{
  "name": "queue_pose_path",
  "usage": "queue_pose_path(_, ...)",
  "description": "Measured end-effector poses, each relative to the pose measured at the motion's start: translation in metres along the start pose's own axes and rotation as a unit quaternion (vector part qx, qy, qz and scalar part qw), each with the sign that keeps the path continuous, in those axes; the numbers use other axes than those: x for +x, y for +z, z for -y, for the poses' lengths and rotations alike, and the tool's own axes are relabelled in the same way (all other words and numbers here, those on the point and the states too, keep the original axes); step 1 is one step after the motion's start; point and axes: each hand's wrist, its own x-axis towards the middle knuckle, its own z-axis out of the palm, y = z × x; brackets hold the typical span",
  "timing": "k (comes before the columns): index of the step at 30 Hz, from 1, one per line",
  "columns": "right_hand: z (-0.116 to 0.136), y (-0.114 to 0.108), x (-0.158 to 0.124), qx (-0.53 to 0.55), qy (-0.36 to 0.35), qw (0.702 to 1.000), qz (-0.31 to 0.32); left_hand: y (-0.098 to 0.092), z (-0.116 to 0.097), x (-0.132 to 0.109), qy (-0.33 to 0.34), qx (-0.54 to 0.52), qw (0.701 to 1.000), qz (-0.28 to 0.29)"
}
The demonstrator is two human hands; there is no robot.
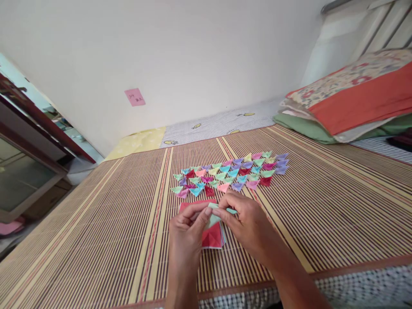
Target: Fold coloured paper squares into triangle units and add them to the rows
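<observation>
From the head camera I look for words first. There is a small pink note (pixel 134 97) stuck on the white wall (pixel 193 51). It has some dark writing on it, but the marks are too small for me to read. I see no other words or labels.

Now the hands. Both come up from the bottom of the view and meet in the middle, close together. The left hand (pixel 186 229) has its back to me, with its thumb and first fingers pinched shut on a green paper (pixel 213 220). The right hand (pixel 247 223) reaches in from the right side, and its fingertips pinch the same green paper on its other end. So both hands grip it – neither one is loose. The green paper sits between the two hands, up off the mat.

Just under the hands lies a stack of paper squares (pixel 211 238) with a red one on top. It rests on the striped mat (pixel 96 223). A bit farther from me, lots of little folded triangles (pixel 231 171) lie in rows on the mat – pink, green, blue, purple and red. Off to the right, near the wall, is a pillow (pixel 354 94) with flowers and an orange band.
</observation>
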Motion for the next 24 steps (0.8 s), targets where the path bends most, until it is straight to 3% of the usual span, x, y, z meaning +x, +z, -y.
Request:
queue_pose_path(14,-0.0015,-0.0006,0.0002,0.037,0.048,0.998,0.027,-0.0029,0.0046,0.0022,-0.012,0.002,1.0,0.017)
queue_pose_path(24,-0.0005,-0.0037,-0.0001,0.067,0.034,0.997,0.033,-0.0043,0.0018,0.0029,-0.016,0.013,1.0,0.018)
